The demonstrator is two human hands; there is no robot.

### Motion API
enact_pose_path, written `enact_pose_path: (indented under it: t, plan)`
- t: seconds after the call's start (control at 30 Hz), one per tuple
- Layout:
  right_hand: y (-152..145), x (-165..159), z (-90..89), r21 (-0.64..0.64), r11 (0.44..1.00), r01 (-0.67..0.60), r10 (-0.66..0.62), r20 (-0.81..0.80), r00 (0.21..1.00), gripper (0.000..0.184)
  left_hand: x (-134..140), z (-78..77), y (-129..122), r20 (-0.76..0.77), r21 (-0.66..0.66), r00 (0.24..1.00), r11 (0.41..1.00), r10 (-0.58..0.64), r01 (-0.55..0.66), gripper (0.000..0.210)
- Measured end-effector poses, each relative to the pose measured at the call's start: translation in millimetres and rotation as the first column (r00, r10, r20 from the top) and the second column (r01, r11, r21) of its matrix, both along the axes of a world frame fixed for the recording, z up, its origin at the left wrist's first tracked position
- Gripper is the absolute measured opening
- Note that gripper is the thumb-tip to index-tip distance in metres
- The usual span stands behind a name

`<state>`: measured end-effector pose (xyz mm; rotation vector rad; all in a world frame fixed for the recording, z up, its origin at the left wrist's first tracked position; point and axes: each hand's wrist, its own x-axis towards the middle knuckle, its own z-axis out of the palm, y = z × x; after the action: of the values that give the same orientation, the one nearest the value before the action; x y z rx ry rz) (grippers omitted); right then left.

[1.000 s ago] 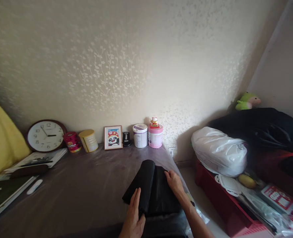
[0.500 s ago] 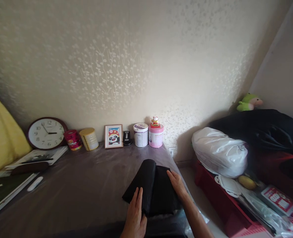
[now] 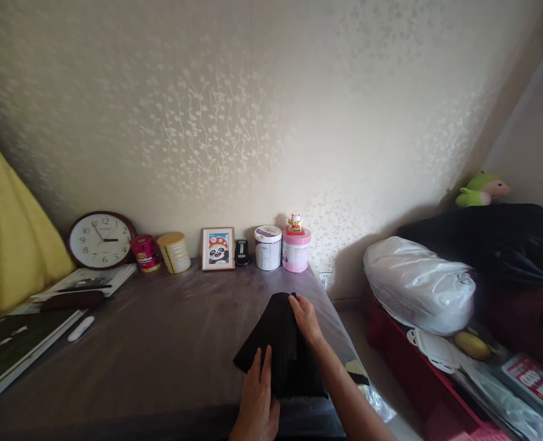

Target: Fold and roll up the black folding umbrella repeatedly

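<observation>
A folded piece of black, slightly shiny fabric [image 3: 278,343] lies near the right edge of the table; whether it is a bag or a cover I cannot tell. My right hand [image 3: 305,318] pinches the far edge of its right flap, which is folded over toward the left. Resting on the near left part of the fabric is my left hand [image 3: 258,392], fingers stretched out along it and thumb by the near edge. The fabric's underside and my right fingertips are partly hidden.
Along the wall stand a clock [image 3: 101,241], a pink-red can [image 3: 146,254], a yellow-lidded can [image 3: 174,253], a framed panda picture [image 3: 218,249] and two tubs [image 3: 268,251]. Right of the table [image 3: 161,349] is a red bin [image 3: 404,367] with a white bag [image 3: 418,282] on it.
My right hand has carried the right flap up and leftward over the fabric's middle. My left hand has stayed on the near left part. The view has shifted slightly left.
</observation>
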<state>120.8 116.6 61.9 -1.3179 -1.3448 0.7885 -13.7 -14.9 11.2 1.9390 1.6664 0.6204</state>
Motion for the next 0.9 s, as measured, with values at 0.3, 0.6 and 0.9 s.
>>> enact_pose_path:
  t: [0.3, 0.6, 0.9]
  plan:
    - [22, -27, -17.5, -0.18, 0.984, -0.013, 0.031, 0.099, 0.995, 0.028, -3, -23.0, 5, -0.123, 0.14, 0.992, 0.989, -0.034, 0.051, 0.071]
    - [16, -34, -16.7, -0.273, 0.932, -0.237, 0.272, 0.097, 0.957, 0.021, -26, -58.1, -2, -0.263, 0.345, 0.964, 0.937, 0.038, 0.057, 0.054]
    - [-12, -35, 1.5, -0.103, 0.925, -0.365, 0.369, 0.468, 0.803, 0.02, -8, -14.1, -2, -0.47, 0.566, 0.882, 0.778, 0.035, 0.271, 0.062]
